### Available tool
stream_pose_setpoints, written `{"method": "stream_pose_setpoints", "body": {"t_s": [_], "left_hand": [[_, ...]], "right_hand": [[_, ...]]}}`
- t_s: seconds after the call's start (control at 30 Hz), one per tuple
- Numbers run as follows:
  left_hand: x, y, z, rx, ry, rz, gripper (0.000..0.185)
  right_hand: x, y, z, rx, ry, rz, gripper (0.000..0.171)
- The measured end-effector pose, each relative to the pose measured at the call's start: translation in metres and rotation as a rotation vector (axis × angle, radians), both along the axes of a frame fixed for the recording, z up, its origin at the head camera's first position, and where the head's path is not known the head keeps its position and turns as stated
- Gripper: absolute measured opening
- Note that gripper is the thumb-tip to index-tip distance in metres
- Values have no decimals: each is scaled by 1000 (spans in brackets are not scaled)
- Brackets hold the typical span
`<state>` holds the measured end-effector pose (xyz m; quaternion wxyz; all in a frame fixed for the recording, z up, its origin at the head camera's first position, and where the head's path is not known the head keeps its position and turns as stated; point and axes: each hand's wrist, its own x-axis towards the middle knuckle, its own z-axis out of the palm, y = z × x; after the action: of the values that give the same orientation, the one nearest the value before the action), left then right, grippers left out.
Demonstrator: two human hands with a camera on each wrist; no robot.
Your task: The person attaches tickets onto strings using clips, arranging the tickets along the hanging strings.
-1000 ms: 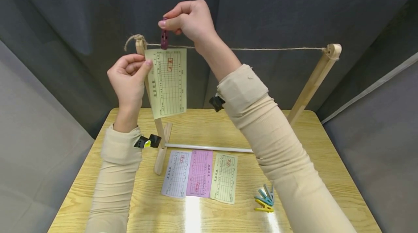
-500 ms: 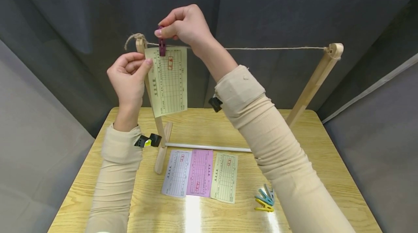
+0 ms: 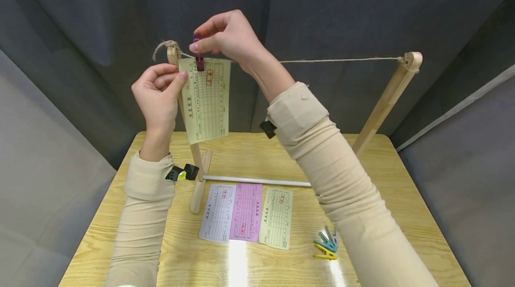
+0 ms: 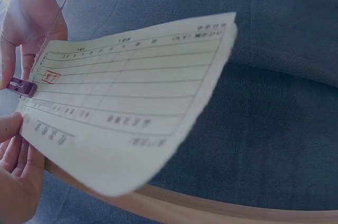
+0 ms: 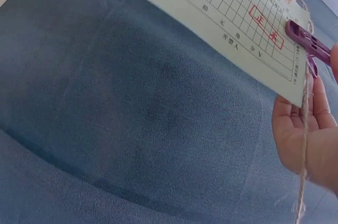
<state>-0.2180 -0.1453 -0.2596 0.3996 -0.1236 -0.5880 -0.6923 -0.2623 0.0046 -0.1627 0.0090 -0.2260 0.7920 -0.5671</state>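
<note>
A pale green printed slip hangs at the left end of a twine line. My left hand pinches the slip's upper left edge between thumb and fingers, close beside the wooden post. Above it my right hand pinches a purple clothespin, whose tip overlaps the slip's top edge at the twine. In the right wrist view the clothespin straddles the paper's edge and the twine. The left wrist view has the slip sticking out from the line, its far end loose.
On the table lie a white slip, a pink slip and another green slip. Blue and yellow clothespins are clustered to their right. Wooden posts hold the twine; a white rod runs low behind the slips.
My right hand has come down and slightly left, bringing the purple clothespin from above the slip to over its top edge. My left hand has stayed on the slip's edge.
</note>
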Motion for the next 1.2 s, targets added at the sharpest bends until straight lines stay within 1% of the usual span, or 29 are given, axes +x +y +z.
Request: {"method": "stream_pose_setpoints", "body": {"t_s": [0.13,0.37,0.6,0.7,0.93,1.2], "left_hand": [[0,-1,0,-6,3,-1,10],[0,-1,0,-16,1,3,10],[0,-1,-1,-14,-5,1,11],[0,-1,-1,-29,-11,11,11],[3,-2,-5,-117,-52,63,17],[10,-7,-13,-279,-114,168,22]], "right_hand": [[-1,2,-1,26,7,29,29],[-2,3,-6,37,41,66,32],[-2,4,-4,34,18,68,41],[-2,5,-3,29,12,63,42],[-1,8,-3,10,33,42,47],[2,14,-5,-35,73,18,46]]}}
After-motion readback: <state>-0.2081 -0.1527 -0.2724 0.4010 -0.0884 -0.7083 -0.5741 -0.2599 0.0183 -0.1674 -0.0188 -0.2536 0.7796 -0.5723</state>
